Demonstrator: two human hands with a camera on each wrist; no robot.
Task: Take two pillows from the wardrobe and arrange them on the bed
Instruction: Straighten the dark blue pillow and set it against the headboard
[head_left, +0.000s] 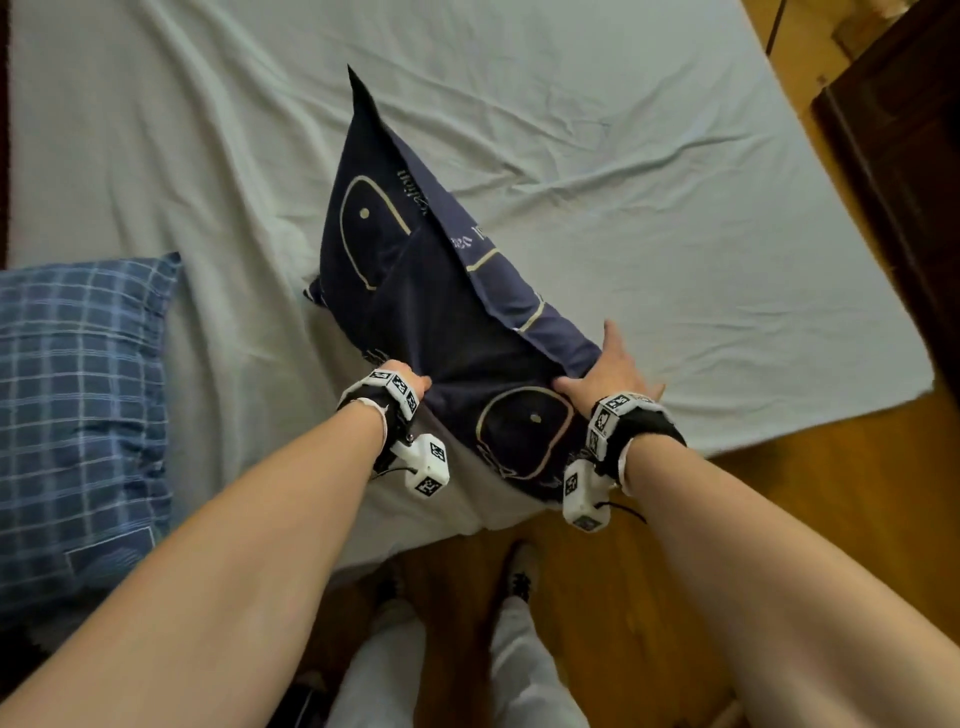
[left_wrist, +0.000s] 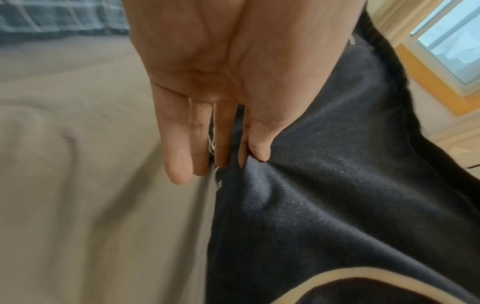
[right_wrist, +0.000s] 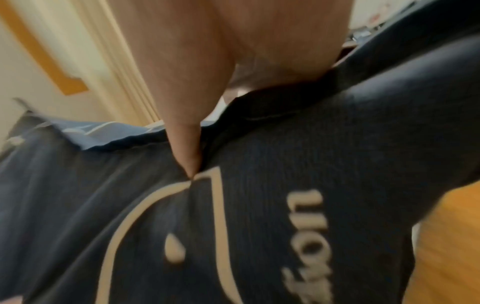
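A navy pillow (head_left: 431, 291) with cream outline drawings stands tilted on the pale bed sheet (head_left: 623, 182), one corner pointing up and away. My left hand (head_left: 413, 383) pinches its near left edge; in the left wrist view the thumb (left_wrist: 257, 152) digs into the navy fabric (left_wrist: 337, 195) against the index finger while the other fingers lie straight. My right hand (head_left: 608, 364) grips the pillow's right edge, thumb on the near face and fingers round the far side. The thumb (right_wrist: 189, 156) creases the cover (right_wrist: 259, 226). A blue plaid pillow (head_left: 78, 405) lies flat at the left.
The bed's near corner ends just before my feet (head_left: 519, 571) on the wooden floor (head_left: 779, 493). Dark wooden furniture (head_left: 904, 130) stands at the right beyond the bed. The plaid pillow (left_wrist: 52, 16) shows at the top left of the left wrist view.
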